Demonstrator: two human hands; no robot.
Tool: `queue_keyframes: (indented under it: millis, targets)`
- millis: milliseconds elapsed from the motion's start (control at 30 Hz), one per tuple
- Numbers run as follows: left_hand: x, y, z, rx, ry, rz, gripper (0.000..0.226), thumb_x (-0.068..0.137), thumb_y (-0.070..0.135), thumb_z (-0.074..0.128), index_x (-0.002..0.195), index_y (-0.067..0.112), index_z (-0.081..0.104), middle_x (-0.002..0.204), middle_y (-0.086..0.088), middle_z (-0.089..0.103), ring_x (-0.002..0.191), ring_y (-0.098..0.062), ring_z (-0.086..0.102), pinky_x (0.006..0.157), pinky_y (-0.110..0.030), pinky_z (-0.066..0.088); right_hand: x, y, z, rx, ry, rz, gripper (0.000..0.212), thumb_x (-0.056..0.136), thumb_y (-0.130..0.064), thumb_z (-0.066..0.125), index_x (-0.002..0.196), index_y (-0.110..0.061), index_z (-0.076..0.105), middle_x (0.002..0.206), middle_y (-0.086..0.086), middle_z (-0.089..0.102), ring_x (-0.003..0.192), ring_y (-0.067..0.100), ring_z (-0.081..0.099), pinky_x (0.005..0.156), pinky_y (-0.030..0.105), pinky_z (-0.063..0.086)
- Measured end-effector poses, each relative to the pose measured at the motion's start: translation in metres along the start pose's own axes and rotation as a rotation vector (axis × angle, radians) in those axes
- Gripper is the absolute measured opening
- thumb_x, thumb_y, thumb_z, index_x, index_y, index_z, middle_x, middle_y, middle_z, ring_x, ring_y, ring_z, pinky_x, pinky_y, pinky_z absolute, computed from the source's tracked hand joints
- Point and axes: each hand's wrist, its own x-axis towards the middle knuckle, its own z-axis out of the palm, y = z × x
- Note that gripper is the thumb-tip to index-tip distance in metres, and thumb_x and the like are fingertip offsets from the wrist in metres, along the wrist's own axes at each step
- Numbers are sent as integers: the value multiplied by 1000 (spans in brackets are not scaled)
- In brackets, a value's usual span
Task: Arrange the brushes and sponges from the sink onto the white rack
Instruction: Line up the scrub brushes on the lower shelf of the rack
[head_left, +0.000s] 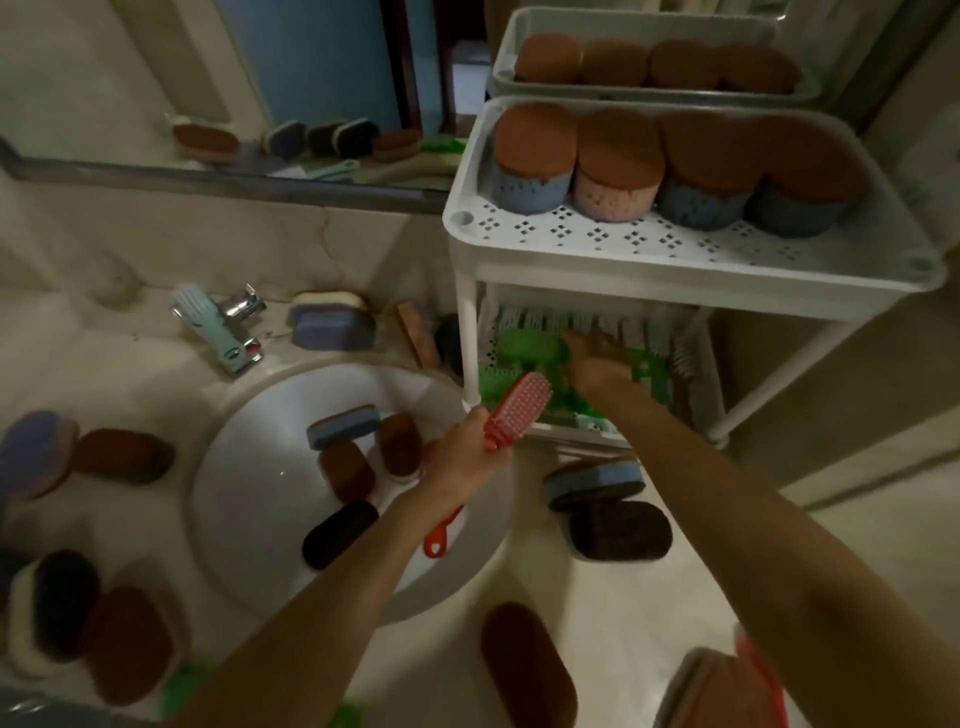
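My left hand (465, 457) is shut on a red brush (511, 410), held bristles up over the right rim of the white sink (244, 499). My right hand (597, 358) reaches into the lower shelf of the white rack (696, 280) and grips a green brush (530, 345) among other green brushes there. Several sponges (345, 467) lie in the sink, one blue-sided, others brown or black. The rack's top shelf carries a row of brown-topped sponges (670, 166) standing on edge.
A chrome tap (241, 332) with a pale brush on it stands behind the sink. More sponges lie on the counter at the left (88, 457), by the wall (332, 319), and right of the sink (608, 509). A mirror runs above the counter.
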Motion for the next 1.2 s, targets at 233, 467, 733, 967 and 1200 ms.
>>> queue_keyframes:
  millis: [233, 467, 733, 967, 1200]
  targets:
    - [6, -2, -3, -13, 11, 4, 24, 90, 16, 54, 112, 10, 49, 101, -14, 65, 91, -31, 65, 81, -48, 55, 9, -9, 8, 267, -104, -78, 31, 98, -25, 39, 125, -15, 52, 134, 15, 47, 101, 21, 50, 96, 28, 38]
    - [14, -1, 0, 9, -19, 25, 22, 89, 22, 54, 107, 12, 49, 97, -13, 65, 88, -32, 66, 80, -51, 55, -3, 2, 5, 373, -158, -142, 37, 97, -10, 41, 133, -17, 49, 138, 11, 40, 120, 29, 47, 105, 30, 36]
    - [16, 17, 5, 48, -39, 68, 19, 88, 14, 56, 104, 5, 52, 103, -18, 63, 100, -32, 61, 88, -43, 51, -21, 14, 2, 512, -96, -106, 38, 95, -3, 41, 132, -9, 51, 138, 15, 47, 123, 30, 48, 102, 27, 36]
    - [25, 47, 4, 294, -57, 149, 21, 86, 12, 56, 105, 5, 49, 92, -9, 57, 97, -29, 59, 72, -29, 40, -47, 37, 3, 381, 280, -218, 61, 75, 8, 59, 134, -7, 48, 135, 20, 49, 127, 36, 44, 108, 37, 35]
    - [56, 87, 21, 613, -163, 349, 27, 83, 13, 59, 110, 11, 53, 107, -13, 63, 95, -30, 62, 82, -40, 54, -69, 62, 2, 10, 254, -220, 54, 85, -19, 59, 137, -18, 43, 144, 9, 42, 133, 29, 33, 105, 40, 40]
